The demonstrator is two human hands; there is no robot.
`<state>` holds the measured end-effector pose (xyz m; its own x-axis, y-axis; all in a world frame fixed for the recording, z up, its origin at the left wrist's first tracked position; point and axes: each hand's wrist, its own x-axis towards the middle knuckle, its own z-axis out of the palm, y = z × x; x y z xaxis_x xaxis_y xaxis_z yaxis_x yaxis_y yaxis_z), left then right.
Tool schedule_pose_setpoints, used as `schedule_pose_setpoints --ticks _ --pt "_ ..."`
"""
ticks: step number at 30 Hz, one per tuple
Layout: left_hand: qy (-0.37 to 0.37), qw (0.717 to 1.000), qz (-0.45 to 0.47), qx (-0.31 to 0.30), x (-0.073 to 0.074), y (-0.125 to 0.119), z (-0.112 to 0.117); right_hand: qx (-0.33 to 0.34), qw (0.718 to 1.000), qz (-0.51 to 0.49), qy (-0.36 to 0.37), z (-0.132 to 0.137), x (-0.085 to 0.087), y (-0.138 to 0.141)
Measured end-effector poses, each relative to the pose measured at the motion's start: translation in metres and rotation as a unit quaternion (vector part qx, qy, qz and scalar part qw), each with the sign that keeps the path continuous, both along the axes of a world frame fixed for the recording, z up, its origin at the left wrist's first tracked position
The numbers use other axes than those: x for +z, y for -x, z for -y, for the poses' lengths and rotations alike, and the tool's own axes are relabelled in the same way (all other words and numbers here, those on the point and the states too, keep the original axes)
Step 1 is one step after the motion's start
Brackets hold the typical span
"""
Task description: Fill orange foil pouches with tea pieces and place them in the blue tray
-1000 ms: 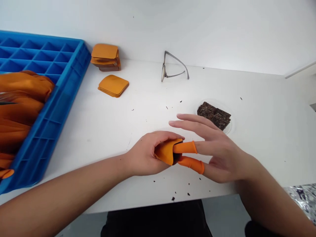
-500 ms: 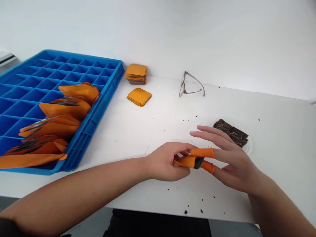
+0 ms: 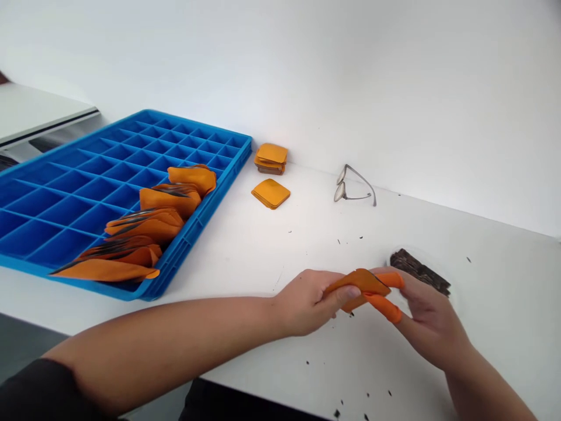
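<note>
Both hands hold a small flat orange pouch (image 3: 359,280) above the front of the white table. My left hand (image 3: 302,303) is closed on its left side, with the thumb lying across the near face. My right hand (image 3: 432,316) pinches its right end between thumb and forefinger, both covered by orange finger cots (image 3: 385,307). The pouch looks bent there, and its inside is hidden. Just behind my right hand lies a pile of dark brown, flaky strips (image 3: 421,272) on a clear round dish, partly covered by the hand.
At the left stands a blue divided tray (image 3: 199,225), with several orange pouches (image 3: 169,202) leaning in its right-hand compartments. Two stacks of orange squares, one taller (image 3: 272,155) and one low (image 3: 270,194), sit beside it. Eyeglasses (image 3: 355,196) lie farther right. Dark crumbs dot the table.
The view has turned left, so the tray sits farther right. The pouch has been tilted, showing its broad orange face. My right thumb and forefinger have closed on its end.
</note>
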<state>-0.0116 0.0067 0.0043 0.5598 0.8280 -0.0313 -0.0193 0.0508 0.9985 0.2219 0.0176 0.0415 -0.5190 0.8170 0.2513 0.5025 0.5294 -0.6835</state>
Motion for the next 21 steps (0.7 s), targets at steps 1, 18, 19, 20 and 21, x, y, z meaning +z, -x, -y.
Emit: schedule_pose_setpoints --ticks 1,18,19,20,21 --pt "0.009 1.0 0.01 0.009 -0.001 -0.001 0.0 -0.006 1.0 -0.01 0.019 0.0 -0.001 0.003" --pt "-0.126 0.986 -0.112 0.005 -0.015 -0.003 0.0 -0.198 0.961 -0.169 -0.089 -0.026 0.064 0.123" --pt "-0.141 0.984 -0.113 0.002 -0.016 -0.004 -0.001 -0.153 0.969 -0.183 -0.071 -0.033 0.068 0.146" --pt "-0.152 0.982 -0.108 0.001 -0.017 -0.005 -0.002 -0.109 0.974 -0.193 -0.052 -0.041 0.069 0.17" --pt "-0.16 0.982 -0.096 0.002 -0.018 -0.005 -0.002 -0.065 0.977 -0.203 -0.027 -0.048 0.067 0.193"
